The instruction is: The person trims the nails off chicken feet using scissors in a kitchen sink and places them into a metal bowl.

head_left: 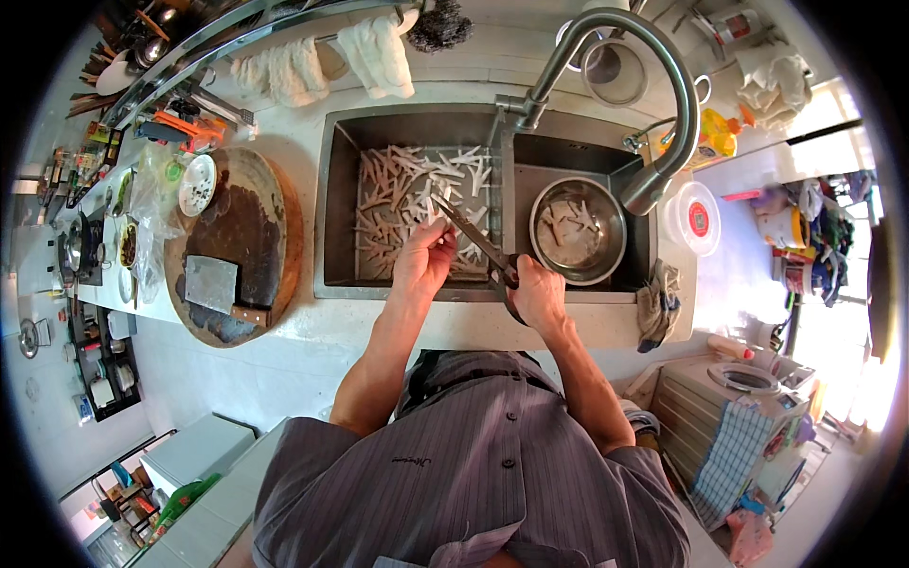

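My left hand (425, 257) holds a pale chicken foot (434, 211) above the left sink basin. In my right hand (537, 291) is a pair of kitchen scissors (474, 233), whose blades point up and left to the foot's toes. Whether the blades touch it I cannot tell. Many more chicken feet (389, 186) are spread over the floor of the left basin (341, 206). A round steel bowl (616, 264) stands in the right basin with several chicken feet (584, 219) in cloudy liquid.
A curved faucet (683, 92) arches over the right basin. On the left, a round wooden chopping board (287, 234) bears a cleaver (211, 282) and a white dish (197, 184). A plastic lid (692, 219) and a crumpled cloth (659, 305) lie right of the sink.
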Demonstrator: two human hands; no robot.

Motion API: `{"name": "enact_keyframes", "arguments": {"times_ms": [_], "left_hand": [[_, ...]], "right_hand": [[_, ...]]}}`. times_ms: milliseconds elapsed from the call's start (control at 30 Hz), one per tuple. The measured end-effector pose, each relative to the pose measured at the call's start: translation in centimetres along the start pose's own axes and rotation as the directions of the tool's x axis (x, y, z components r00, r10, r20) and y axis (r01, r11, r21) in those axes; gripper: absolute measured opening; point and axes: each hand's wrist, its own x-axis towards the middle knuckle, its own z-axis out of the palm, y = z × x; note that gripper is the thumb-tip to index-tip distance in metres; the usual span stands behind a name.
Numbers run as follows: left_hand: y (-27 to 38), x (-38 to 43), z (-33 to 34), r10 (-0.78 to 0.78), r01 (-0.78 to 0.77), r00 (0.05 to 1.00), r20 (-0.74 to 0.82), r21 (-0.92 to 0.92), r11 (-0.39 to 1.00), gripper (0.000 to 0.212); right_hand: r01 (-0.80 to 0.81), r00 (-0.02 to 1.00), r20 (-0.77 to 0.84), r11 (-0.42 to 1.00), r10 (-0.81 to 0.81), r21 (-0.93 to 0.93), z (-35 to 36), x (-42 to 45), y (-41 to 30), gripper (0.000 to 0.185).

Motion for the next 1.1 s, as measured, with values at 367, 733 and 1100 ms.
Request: {"name": "enact_keyframes", "arguments": {"times_ms": [367,733,1100], "left_hand": [[1.2,1.8,-2.9,0.106,-0.124,0.99,0.096,0.208,0.97,0.013],[0.7,2.0,-2.5,0.055,-0.068,0.995,0.08,0.171,0.983,0.011],[0.4,0.5,-1.5,-0.106,0.106,0.994,-0.01,0.11,0.988,0.016]], "right_hand": [[0.121,0.99,0.072,0.992,-0.117,-0.041,-1.0,0.3,1.9,0.03],[0.056,0.99,0.126,0.998,-0.056,0.003,-0.6,-0.4,2.2,0.026],[-0.023,0.999,0.025,0.993,0.02,0.113,1.1,-1.4,1.8,0.024]]}}
